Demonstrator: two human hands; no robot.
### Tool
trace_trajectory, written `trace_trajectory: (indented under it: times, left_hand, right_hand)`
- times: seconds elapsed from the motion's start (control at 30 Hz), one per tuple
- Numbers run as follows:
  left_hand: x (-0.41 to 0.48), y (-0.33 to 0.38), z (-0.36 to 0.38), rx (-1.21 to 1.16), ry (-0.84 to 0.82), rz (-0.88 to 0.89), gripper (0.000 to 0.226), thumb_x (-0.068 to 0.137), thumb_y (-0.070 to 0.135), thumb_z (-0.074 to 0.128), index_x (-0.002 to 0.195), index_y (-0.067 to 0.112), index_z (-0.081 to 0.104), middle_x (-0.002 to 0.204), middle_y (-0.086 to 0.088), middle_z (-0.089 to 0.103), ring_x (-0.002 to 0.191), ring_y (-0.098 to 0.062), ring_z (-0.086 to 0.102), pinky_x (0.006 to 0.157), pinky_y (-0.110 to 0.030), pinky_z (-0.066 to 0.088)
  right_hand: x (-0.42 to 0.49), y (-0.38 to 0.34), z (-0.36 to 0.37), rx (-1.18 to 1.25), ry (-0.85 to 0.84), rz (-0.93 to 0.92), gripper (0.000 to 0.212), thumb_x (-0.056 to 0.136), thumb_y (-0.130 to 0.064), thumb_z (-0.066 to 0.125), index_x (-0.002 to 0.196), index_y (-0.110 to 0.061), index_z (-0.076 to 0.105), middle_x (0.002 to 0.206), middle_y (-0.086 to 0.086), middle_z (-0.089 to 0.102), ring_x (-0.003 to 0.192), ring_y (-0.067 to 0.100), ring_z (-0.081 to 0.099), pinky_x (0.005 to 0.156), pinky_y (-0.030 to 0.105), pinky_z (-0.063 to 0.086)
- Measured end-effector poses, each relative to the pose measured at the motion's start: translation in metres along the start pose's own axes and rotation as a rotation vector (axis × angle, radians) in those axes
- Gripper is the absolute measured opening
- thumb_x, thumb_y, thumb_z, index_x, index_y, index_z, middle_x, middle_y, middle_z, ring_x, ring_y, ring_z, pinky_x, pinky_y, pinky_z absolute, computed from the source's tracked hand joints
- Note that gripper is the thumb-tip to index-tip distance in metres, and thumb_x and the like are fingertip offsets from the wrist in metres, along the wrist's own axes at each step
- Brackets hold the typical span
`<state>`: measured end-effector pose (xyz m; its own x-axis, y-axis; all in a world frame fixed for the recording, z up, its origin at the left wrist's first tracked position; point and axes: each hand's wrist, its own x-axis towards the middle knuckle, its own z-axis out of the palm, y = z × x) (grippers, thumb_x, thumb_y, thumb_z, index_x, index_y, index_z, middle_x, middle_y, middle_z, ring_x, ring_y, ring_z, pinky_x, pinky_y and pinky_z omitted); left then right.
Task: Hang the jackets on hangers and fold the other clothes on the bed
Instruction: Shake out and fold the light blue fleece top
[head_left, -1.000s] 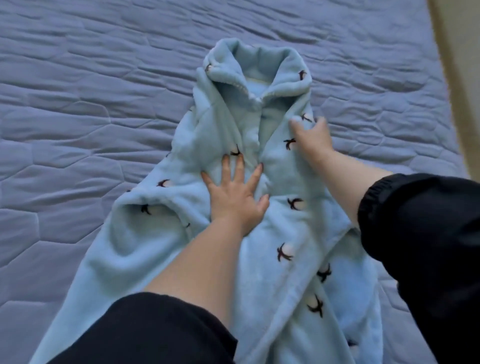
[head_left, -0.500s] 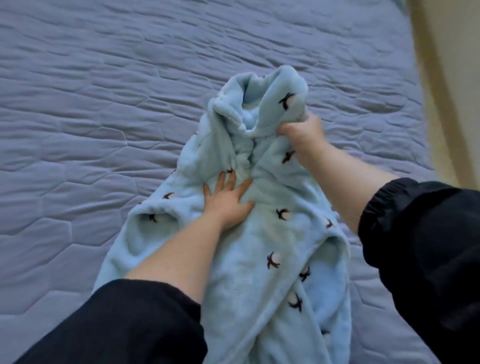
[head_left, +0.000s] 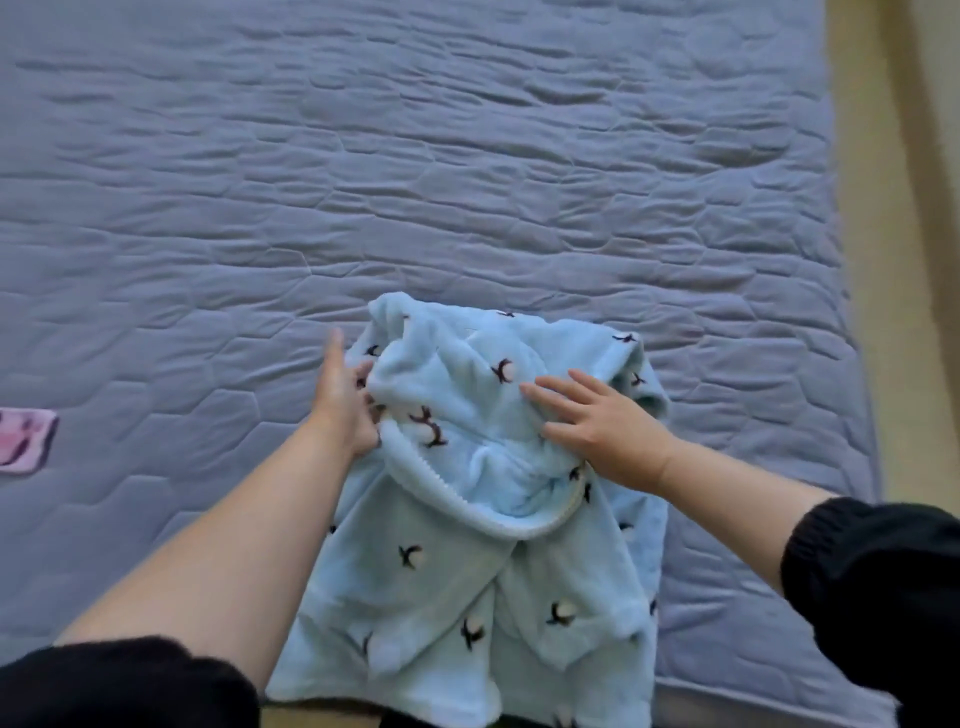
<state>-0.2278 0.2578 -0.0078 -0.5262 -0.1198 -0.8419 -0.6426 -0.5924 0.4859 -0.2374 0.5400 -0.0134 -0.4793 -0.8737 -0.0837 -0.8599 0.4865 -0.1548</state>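
— Where does the garment lie?
— A pale blue fleece top (head_left: 415, 597), dotted with small dark motifs, lies on the quilted bed (head_left: 467, 182) close to its near edge. Its upper part is doubled back over the body.
— And the hands?
— The right hand (head_left: 602, 431) rests flat on the doubled-over part, fingers straight and spread, gripping nothing. The left hand (head_left: 345, 405) is against the fold's left side with one finger straight; whether the others pinch the cloth or only press it cannot be told.
— Anything else in view?
— A pink cloth (head_left: 23, 439) lies at the picture's left border, well apart from the top.
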Motion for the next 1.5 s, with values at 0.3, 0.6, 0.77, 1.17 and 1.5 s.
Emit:
trace_trajectory:
  times: [0.3,0.6,0.77,1.17,1.5]
  left_hand:
    - [0.007,-0.065,-0.023,1.059,0.242,0.137,0.054,0.078,0.016,0.073,0.128,0.013,0.053,0.122,-0.012,0.062,0.108,-0.031,0.058,0.087,-0.036,0.048]
    - [0.034,-0.041,0.03,2.132,0.027,0.864,0.079,0.09,0.035,0.057,0.153,0.025,0.01,0.159,-0.004,0.014,0.145,-0.025,0.015,0.114,-0.044,0.016]
    - [0.055,-0.016,0.04,2.291,-0.155,0.823,0.032,0.095,0.04,0.049,0.112,0.018,0.066,0.116,-0.001,0.059,0.105,-0.023,0.049,0.081,-0.034,0.041]
    - [0.076,0.028,0.083,2.579,-0.301,0.461,0.117,0.068,0.04,0.079,0.153,0.023,0.002,0.145,0.001,0.044,0.135,-0.024,0.039,0.117,-0.051,0.014]
    - [0.051,0.043,0.078,2.475,-0.13,0.577,0.032,0.076,0.024,0.064,0.108,0.019,0.063,0.112,-0.007,0.063,0.101,-0.029,0.062,0.07,-0.03,0.043]
  right_hand:
    - [-0.035,-0.004,0.045,0.195,-0.4,0.583,0.053,0.095,-0.012,0.042,0.144,-0.031,0.04,0.16,0.0,0.015,0.146,0.018,0.015,0.113,0.041,0.016]
    - [0.04,0.03,0.021,0.226,0.225,0.747,0.041,0.076,-0.011,0.064,0.116,-0.002,0.059,0.12,0.02,0.054,0.112,0.037,0.049,0.095,0.045,0.037]
    - [0.09,0.076,0.026,0.36,-0.358,0.799,0.103,0.075,-0.041,0.074,0.153,-0.027,0.008,0.157,0.008,0.024,0.147,0.025,0.012,0.117,0.051,-0.001]
    - [0.092,0.053,0.001,0.275,-0.557,0.537,0.052,0.068,-0.039,0.077,0.115,-0.025,0.059,0.102,-0.001,0.062,0.09,0.022,0.056,0.075,0.028,0.039]
    - [0.067,0.056,-0.01,0.251,-0.519,0.819,0.028,0.075,-0.026,0.068,0.098,-0.015,0.059,0.109,0.009,0.064,0.091,0.029,0.061,0.069,0.029,0.041]
